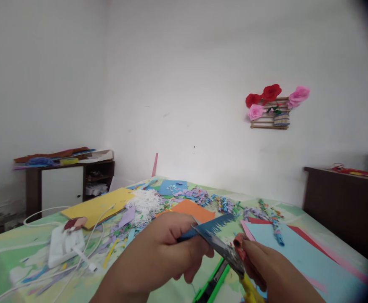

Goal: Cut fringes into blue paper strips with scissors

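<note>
My left hand [174, 248] is closed, its thumb and fingers pinching a blue paper strip [219, 223] with one edge cut into a fringe. My right hand [272, 269] is closed too, with a small red paper roll [239, 244] between thumb and finger. Scissors with a yellow handle [250, 290] run from under my right hand, their blades [217, 243] pointing up and left across the blue strip, close to my left fingertips. The right fingers around the handle are mostly hidden. A green box cutter [214, 282] lies on the table below both hands.
Paper scraps and white shreds [146, 206] cover the table's middle. Yellow sheets [100, 206], an orange sheet [192, 209] and light blue paper [300, 252] lie around. At left is a white power strip [65, 246] with cables. Rolled paper pieces [223, 204] lie at the back.
</note>
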Available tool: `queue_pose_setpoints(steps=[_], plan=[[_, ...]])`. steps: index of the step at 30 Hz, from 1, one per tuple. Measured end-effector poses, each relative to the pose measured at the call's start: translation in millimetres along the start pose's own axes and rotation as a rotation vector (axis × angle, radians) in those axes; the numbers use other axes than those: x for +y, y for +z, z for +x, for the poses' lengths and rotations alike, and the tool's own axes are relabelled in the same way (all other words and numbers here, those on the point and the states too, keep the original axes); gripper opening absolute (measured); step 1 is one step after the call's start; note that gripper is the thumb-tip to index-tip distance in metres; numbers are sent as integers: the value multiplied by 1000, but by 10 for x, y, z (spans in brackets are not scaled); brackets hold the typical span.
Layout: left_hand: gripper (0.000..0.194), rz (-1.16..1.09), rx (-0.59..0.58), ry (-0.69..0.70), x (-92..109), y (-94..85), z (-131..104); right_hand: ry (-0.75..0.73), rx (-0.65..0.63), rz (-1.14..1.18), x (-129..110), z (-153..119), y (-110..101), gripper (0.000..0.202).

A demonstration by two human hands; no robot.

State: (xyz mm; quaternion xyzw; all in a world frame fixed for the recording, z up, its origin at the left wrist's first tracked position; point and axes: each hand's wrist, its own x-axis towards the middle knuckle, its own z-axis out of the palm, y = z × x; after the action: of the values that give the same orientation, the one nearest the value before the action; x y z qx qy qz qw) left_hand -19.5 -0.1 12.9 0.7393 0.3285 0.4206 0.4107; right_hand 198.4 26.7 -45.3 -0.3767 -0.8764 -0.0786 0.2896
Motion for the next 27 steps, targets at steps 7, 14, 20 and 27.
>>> queue_pose_setpoints(steps=[7, 14, 20, 27], plan=[[14, -177, -72, -23, -31, 12, 47, 26, 49, 77, -66, 57, -83, 34], [22, -290, -151, -25, -97, -23, 61, 79, 67, 128, -47, 39, -84, 33], [22, -424, -161, -18, -155, -53, 98, 211, -22, 269, -57, 56, -84, 47], [28, -452, -60, 80, -178, -40, 139, 235, 19, 422, -101, 44, -105, 59]])
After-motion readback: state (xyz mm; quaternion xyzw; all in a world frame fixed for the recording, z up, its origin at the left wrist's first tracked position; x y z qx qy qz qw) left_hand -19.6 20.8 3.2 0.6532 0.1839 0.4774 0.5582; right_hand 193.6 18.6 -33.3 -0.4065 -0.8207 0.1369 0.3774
